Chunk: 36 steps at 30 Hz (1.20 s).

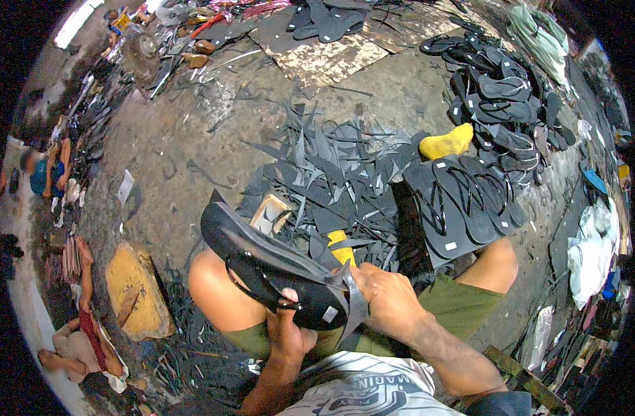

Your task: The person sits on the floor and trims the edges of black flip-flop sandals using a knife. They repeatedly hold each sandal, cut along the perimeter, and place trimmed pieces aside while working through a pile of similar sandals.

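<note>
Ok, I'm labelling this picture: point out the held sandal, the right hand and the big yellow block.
Held sandal [300, 288], head view: top of sole.
Right hand [392, 299], head view: back of hand.
Yellow block [147, 291], head view: upper face.

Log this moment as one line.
left hand: holds black sandal | right hand: at grey strip along its edge | ahead: dark offcuts

Soft, even daylight-like light covers the grey floor [186, 132], with only faint shadows. At the upper left a patch [76, 22] burns out to plain white, and the white plastic bag [589, 260] at the right glares. A dull sheen runs along the side of the black sandal [251, 244], while the sandal heap [508, 93] sinks into dark tones. The centre looks fairly crisp — toward the rim, shapes bend, shrink and soften, ringed by grainy black corners.
</note>
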{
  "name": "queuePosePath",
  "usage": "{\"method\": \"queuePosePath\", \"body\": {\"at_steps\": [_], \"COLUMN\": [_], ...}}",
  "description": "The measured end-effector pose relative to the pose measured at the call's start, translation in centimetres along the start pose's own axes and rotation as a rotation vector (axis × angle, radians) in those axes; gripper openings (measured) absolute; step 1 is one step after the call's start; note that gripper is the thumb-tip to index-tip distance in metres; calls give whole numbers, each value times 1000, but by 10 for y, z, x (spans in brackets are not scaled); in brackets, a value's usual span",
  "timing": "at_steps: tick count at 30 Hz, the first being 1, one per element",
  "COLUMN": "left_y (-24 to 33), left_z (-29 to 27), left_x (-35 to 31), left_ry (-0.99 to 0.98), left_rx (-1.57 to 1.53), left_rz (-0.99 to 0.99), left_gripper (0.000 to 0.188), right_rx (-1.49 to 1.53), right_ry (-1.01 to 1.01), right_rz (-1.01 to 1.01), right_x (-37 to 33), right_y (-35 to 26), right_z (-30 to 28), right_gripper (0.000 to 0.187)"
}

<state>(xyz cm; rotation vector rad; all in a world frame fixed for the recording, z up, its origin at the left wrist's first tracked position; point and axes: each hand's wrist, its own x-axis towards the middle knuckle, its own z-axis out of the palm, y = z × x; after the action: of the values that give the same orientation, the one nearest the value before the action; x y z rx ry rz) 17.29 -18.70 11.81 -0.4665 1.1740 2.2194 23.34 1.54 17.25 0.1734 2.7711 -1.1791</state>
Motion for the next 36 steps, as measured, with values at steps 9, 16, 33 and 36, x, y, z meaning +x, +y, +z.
{"method": "queuePosePath", "body": {"at_steps": [9, 16, 33, 36], "left_y": [3, 8, -9, -1], "left_z": [-4, 10, -23, -20], "left_x": [5, -6, -10, -17], "left_ry": [-18, -168, -152, -16], "left_rx": [88, 161, -159, -292], "left_rz": [12, 65, -190, -406], "left_gripper": [68, 73, 51, 58], "right_rx": [125, 113, 60, 27], "right_ry": [-38, -54, 194, 171], "right_rz": [-82, -152, -212, -88], "right_x": [32, 56, 181, 227], "right_y": [-11, -22, -27, -38], "right_z": [1, -6, 35, 0], "right_gripper": [29, 30, 23, 32]}}
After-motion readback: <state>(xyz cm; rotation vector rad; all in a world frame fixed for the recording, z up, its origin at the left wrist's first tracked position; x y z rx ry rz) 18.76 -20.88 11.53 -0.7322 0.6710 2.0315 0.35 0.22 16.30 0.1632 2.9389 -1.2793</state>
